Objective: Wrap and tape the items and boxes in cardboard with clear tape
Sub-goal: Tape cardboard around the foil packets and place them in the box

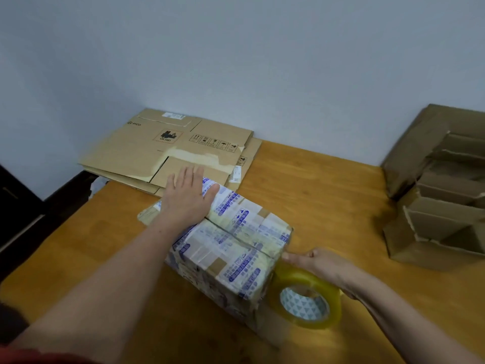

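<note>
Presses the left hand, fingers straight, flat on the far top of the box; grips the clear tape roll in the curled right hand just beside the box's right side. Has the box on the desk, flattened cardboard behind it, torn cartons at right

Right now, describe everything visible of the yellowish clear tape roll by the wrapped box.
The yellowish, translucent roll of clear tape is a wide ring around a core printed with white and grey-blue triangles. It stands on edge, slightly blurred, hole facing the camera, at the near right corner of the printed, tape-wrapped box. The right hand holds it from above. Whether a strip runs onto the box cannot be told.
</note>
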